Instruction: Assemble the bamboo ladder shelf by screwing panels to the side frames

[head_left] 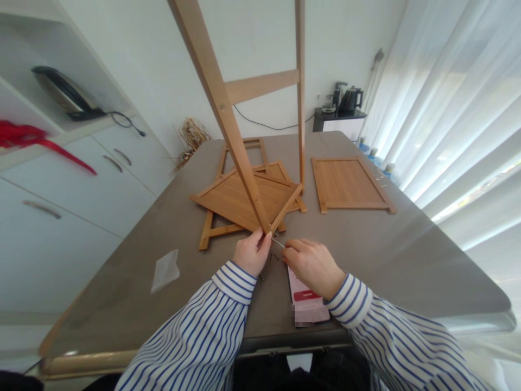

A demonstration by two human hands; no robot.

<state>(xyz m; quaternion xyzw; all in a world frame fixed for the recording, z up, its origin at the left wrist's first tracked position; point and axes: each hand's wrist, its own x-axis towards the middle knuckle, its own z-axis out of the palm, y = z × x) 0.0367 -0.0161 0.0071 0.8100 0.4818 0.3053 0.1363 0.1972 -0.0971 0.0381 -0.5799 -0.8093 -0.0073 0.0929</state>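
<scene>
My left hand (251, 254) is closed on the lower corner of an upright wooden frame (236, 138), pinching it near the joint with a slatted wooden shelf panel (248, 195). In my right hand (312, 266) is a thin silver metal tool (278, 243); its tip reaches that corner, while its other end is hidden by my fingers. Small screws (274, 257) lie on the table between my hands. Partly under my right hand sits a phone (307, 296) with a pink screen. Another wooden frame (223, 231) lies flat below the panel.
A separate wooden panel (352, 184) lies to the right on the grey table (407, 255). At left is a clear plastic bag (165, 270). The upright frame rises high above the table. White cabinets (89, 184) stand left, curtains (459, 108) hang right.
</scene>
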